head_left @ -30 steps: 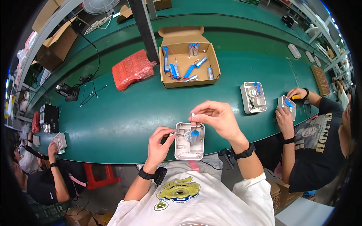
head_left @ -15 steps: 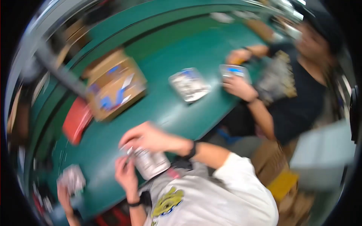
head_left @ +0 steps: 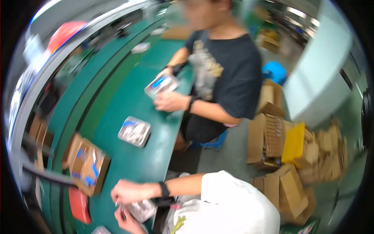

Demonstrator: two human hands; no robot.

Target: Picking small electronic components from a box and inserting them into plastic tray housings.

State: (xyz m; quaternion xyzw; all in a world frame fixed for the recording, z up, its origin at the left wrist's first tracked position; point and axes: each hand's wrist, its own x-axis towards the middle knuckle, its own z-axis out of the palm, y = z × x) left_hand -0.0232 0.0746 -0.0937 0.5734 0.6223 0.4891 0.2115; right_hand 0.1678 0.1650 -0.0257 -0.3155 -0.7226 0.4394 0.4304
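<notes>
Clear plastic clamshell tray (head_left: 142,210) sits at the green tabletop (head_left: 128,101) edge. Right hand (head_left: 128,192) hovers over it, left hand (head_left: 126,220) pinches something thin; right's grip I cannot tell. Light, flimsy, slick, I judge: hold by rim.

Small silvery tray (head_left: 142,210), blurred, at the green table's near edge.

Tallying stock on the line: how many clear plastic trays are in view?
3: one tray at the person's hands, one lying alone on the green table, one held by the co-worker. More may be hidden.
</notes>
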